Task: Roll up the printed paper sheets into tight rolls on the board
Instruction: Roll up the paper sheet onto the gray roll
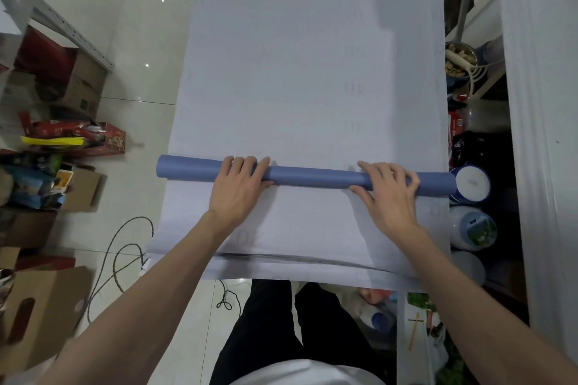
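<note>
A long pale sheet of printed paper (297, 72) lies flat on the board and stretches away from me; faint numbers show through it. Its near part is wound into a blue roll (312, 176) that lies across the sheet from left to right. My left hand (240, 184) rests palm down on the roll's left half, fingers curled over its top. My right hand (387, 189) presses on the right half, fingers over the roll and thumb on the near side. Another sheet edge (297, 272) hangs over the board's near edge.
Cardboard boxes (37, 309) and packets crowd the tiled floor at left, with a dark cable (125, 253) looping beside the board. At right stand white and blue containers (470, 184), a bowl of nuts (459, 59) and a white-covered panel (538, 134).
</note>
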`<action>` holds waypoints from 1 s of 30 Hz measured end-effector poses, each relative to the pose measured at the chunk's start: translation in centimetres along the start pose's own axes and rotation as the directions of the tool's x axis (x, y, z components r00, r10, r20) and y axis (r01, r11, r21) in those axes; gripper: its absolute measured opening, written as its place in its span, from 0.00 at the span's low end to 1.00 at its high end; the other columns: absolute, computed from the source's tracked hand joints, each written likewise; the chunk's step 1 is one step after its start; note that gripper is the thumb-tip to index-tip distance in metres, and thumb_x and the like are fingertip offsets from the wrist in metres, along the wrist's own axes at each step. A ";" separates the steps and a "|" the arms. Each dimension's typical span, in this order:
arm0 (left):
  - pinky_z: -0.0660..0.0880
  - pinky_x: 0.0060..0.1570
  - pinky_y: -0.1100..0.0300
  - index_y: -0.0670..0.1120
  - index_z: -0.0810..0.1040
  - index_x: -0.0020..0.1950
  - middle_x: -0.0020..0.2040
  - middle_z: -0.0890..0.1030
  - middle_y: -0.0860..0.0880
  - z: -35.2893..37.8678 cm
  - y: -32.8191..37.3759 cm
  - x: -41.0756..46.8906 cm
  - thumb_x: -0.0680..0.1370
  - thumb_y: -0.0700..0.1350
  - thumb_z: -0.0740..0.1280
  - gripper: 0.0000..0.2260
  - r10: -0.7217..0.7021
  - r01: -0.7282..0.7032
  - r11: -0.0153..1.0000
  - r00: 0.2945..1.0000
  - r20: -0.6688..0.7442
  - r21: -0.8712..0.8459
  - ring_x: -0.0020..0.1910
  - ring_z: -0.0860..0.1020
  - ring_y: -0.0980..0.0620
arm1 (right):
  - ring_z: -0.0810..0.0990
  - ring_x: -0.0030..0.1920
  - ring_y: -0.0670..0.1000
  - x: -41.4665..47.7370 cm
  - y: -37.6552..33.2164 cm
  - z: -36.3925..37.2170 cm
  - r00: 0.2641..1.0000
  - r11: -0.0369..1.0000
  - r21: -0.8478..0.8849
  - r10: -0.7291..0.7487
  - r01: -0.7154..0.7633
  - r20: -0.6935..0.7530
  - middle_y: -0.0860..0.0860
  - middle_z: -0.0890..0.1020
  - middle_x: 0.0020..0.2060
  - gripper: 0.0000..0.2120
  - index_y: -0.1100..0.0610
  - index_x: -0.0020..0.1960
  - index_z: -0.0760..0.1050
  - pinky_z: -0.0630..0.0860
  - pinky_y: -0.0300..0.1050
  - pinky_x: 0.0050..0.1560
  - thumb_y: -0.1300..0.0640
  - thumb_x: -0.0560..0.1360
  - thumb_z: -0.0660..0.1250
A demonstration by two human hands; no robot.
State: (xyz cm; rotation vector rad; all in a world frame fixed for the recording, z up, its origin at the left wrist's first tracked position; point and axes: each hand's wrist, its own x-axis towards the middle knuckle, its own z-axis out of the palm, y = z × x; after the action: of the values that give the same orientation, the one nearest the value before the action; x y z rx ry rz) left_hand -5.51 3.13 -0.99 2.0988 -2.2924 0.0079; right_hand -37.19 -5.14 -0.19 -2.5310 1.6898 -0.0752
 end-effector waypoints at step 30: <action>0.63 0.70 0.43 0.47 0.77 0.62 0.60 0.78 0.44 0.4 -1.0 0.8 0.82 0.56 0.58 0.17 -0.039 0.034 0.993 0.998 -0.047 -0.115 0.56 0.76 0.41 | 0.71 0.65 0.57 1.0 1.5 0.2 0.999 1.000 -0.020 0.018 -0.018 0.033 0.53 0.77 0.64 0.24 0.48 0.64 0.77 0.59 0.56 0.61 0.36 0.80 0.55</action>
State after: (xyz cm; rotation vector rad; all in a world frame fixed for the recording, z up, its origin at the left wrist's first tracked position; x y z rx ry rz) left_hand -4.56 2.22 -1.40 2.0606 -2.1718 -0.0694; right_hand -38.12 -6.59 -0.58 -2.5165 1.7095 -0.0156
